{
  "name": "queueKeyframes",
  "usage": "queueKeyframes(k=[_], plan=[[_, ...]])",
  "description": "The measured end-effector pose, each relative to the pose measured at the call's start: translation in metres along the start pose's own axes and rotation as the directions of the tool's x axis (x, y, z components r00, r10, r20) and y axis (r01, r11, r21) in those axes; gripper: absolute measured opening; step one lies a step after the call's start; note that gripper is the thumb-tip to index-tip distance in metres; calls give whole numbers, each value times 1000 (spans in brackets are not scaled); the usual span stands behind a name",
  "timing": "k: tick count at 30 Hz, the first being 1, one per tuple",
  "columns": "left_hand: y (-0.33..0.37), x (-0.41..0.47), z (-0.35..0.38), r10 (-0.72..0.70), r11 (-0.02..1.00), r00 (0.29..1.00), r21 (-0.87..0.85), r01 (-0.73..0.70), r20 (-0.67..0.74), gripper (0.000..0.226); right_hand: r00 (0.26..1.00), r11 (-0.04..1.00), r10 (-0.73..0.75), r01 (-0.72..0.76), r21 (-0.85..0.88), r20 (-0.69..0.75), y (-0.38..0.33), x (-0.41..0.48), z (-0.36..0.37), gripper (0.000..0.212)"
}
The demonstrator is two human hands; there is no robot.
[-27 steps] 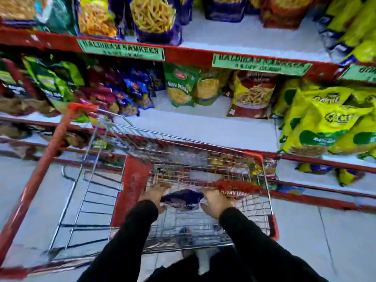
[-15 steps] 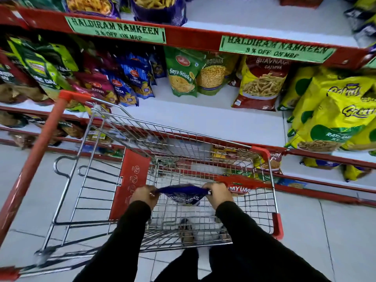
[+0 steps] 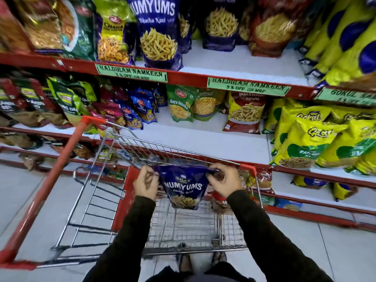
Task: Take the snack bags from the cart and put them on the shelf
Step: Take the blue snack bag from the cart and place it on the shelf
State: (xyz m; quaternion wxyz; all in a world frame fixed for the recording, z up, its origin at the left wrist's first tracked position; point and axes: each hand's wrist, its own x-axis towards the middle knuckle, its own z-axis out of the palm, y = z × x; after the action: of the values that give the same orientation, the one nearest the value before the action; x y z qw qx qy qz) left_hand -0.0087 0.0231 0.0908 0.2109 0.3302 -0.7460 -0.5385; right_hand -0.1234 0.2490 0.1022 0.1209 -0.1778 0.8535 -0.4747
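Left hand (image 3: 146, 182) and right hand (image 3: 223, 181) pinch the top corners of the blue snack bag (image 3: 183, 187) — light, crinkly, soft, likely slippery — best held there.

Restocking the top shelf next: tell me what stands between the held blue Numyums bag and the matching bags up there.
Nothing visible blocks it. Both hands, left hand and right hand, hold the blue Numyums snack bag above the wire cart. Open air leads to the white upper shelf beside the standing blue Numyums bag.
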Motion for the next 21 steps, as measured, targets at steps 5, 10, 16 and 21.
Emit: queueKeyframes(k=[5, 10, 16, 21], plan=[[75, 21, 12, 103, 976, 989, -181, -120, -102, 9, 983, 971, -88, 122, 207, -164, -53, 21, -46, 30], [165, 43, 27, 197, 889, 971, -392, -236, -138, 6, 924, 870, -149, 292, 398, -351, -101, 54, -101, 31], [291, 83, 58, 210, 684, 963, -678, -269, -170, 8, 863, 632, -141, 455, 627, -485, -180, 101, -175, 26], [370, 119, 87, 197, 623, 967, -741, -251, -161, 28, 860, 609, -92, 447, 656, -502, -224, 154, -232, 13]])
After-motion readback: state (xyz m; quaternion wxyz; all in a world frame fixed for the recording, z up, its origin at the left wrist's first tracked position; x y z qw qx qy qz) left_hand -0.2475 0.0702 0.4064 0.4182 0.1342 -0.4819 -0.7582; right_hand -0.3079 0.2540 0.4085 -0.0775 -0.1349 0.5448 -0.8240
